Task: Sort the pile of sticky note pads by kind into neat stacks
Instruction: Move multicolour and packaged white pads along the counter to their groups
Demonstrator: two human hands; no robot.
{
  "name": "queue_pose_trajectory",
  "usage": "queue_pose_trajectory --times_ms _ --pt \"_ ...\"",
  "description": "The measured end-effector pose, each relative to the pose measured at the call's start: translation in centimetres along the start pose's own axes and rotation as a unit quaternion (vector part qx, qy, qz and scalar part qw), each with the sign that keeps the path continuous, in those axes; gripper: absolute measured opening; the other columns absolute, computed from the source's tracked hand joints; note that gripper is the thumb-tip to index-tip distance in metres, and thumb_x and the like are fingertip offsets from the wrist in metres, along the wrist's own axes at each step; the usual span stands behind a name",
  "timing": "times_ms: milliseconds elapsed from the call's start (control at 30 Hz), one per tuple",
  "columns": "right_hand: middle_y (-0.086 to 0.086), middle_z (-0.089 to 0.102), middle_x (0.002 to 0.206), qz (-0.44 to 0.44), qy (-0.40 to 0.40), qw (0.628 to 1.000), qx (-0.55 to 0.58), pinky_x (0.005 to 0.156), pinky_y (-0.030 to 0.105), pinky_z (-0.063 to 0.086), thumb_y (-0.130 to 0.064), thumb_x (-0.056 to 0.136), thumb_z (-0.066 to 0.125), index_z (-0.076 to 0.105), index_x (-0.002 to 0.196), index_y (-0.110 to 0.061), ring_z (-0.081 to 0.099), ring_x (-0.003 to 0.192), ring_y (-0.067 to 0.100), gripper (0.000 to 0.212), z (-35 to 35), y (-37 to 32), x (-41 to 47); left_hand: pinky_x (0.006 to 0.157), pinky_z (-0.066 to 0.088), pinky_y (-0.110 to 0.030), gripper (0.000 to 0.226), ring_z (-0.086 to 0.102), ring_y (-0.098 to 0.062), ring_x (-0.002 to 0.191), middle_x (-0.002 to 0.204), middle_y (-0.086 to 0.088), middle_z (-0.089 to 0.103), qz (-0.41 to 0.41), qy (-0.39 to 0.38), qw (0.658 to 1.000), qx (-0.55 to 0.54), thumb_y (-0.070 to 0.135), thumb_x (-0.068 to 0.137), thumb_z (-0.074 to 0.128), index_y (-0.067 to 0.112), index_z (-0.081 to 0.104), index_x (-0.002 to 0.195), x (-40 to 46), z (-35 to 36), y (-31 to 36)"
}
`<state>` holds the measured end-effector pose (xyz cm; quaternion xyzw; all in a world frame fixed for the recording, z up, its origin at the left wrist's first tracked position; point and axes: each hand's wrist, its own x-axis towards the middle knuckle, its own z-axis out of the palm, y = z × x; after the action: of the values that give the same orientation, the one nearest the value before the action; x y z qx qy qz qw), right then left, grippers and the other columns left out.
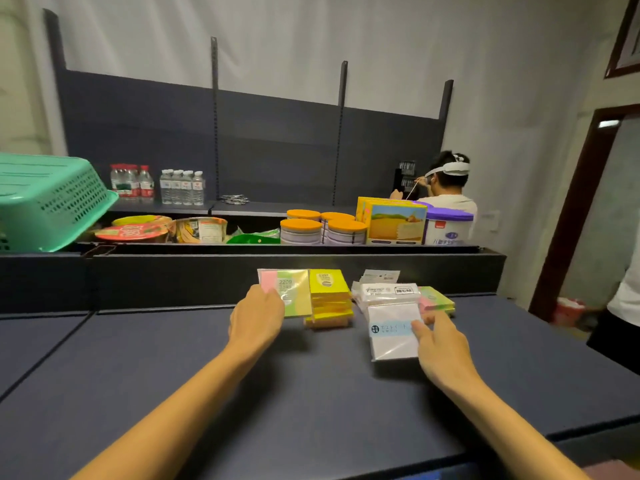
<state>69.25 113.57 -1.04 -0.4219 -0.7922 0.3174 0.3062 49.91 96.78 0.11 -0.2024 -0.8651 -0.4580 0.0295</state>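
Observation:
My left hand [258, 318] grips a striped pink, green and yellow pad [294, 292] by its near left corner, lifted and tilted beside a stack of yellow pads [329, 299]. My right hand [440, 344] pinches the right edge of a white wrapped pad with a blue band [391, 332] near the table's middle right. Behind it lie more white wrapped pads [386, 292] in a loose pile. A pink and green pad stack [438, 299] sits to their right.
The dark blue table [242, 393] ends at a raised ledge [207, 271]. Beyond it stand noodle cups [138, 232], orange-lidded tins [322, 226], a box and a purple-lidded can. A green basket [45, 202] tilts at the left. A person [446, 185] stands behind.

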Motion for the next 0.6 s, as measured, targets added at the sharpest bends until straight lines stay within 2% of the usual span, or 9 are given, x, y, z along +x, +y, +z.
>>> queue_pose_trajectory --times_ms 167,233,300,400,500,600 --pt "0.002 0.053 0.096 -0.002 -0.001 1.0 0.026 0.077 0.037 0.044 -0.027 0.101 0.043 0.048 0.1 -0.015 0.053 0.089 0.022 0.013 -3.6 3.1 4.8 0.082 0.044 -0.039 0.036 0.055 -0.034 0.097 0.111 -0.015 0.062 -0.041 0.044 0.998 0.002 0.028 0.098 0.03 0.007 0.056 0.112 -1.8 3.1 2.5" --pt "0.003 0.054 0.093 0.004 -0.003 0.999 0.039 0.071 0.035 0.043 -0.025 0.1 0.044 0.051 0.098 -0.01 0.053 0.086 0.023 0.017 -3.8 3.7 6.8 0.082 0.044 -0.04 0.035 0.055 -0.034 0.097 0.11 -0.015 0.062 -0.052 0.058 0.997 0.005 0.028 0.098 0.03 0.007 0.056 0.11 -2.1 3.6 2.9" --pt "0.006 0.058 0.087 0.001 -0.015 0.999 0.051 0.059 0.033 0.038 -0.024 0.099 0.046 0.055 0.09 -0.005 0.053 0.078 0.022 0.023 -3.7 3.7 8.7 0.083 0.043 -0.04 0.035 0.055 -0.035 0.098 0.112 -0.016 0.061 -0.053 0.074 0.996 0.008 0.029 0.098 0.03 0.008 0.055 0.11 -2.0 3.7 3.4" --pt "0.005 0.054 0.073 -0.011 -0.02 0.999 0.046 0.056 0.032 0.035 -0.027 0.096 0.05 0.051 0.073 -0.011 0.048 0.067 0.021 0.028 -3.2 2.8 10.9 0.081 0.043 -0.039 0.035 0.055 -0.033 0.096 0.112 -0.014 0.061 -0.043 0.097 0.994 0.002 0.03 0.098 0.03 0.008 0.054 0.11 -1.4 3.8 4.2" --pt "0.008 0.061 0.078 -0.013 -0.025 0.998 0.057 0.064 0.033 0.045 -0.029 0.093 0.055 0.061 0.078 -0.005 0.055 0.073 0.025 0.029 -2.3 1.6 12.3 0.086 0.048 -0.042 0.035 0.057 -0.031 0.097 0.113 -0.013 0.062 -0.036 0.104 0.994 -0.012 0.031 0.098 0.031 0.008 0.054 0.11 -0.5 4.1 4.4" --pt "0.003 0.062 0.087 -0.007 -0.05 0.996 0.077 0.077 0.048 0.056 -0.032 0.092 0.057 0.059 0.081 -0.013 0.065 0.083 0.03 0.022 -1.0 0.8 13.4 0.08 0.049 -0.038 0.035 0.058 -0.029 0.095 0.112 -0.012 0.063 -0.028 0.099 0.994 -0.024 0.03 0.099 0.032 0.007 0.055 0.111 0.5 4.2 4.2"
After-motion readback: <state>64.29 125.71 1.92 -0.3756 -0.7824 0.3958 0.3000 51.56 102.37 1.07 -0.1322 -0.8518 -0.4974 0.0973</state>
